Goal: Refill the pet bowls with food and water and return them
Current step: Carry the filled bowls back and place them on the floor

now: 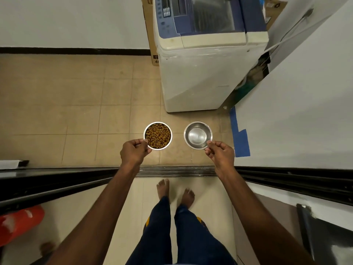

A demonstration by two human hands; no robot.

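Note:
A steel bowl full of brown kibble [158, 135] is pinched at its near rim by my left hand [133, 151]. Beside it on the right, a second steel bowl [197, 135] holds clear water, and my right hand [220, 153] grips its near rim. Both bowls are held out over the tan tiled floor, just past a dark sliding-door track [175, 171]. Whether the bowls touch the floor cannot be told.
A white and blue top-load washing machine [200, 69] stands just beyond the bowls, with a cardboard box [150, 35] behind it. A white wall with blue tape [239, 136] is on the right. My bare feet [174, 190] stand before the track. A red object [19, 224] lies at the lower left.

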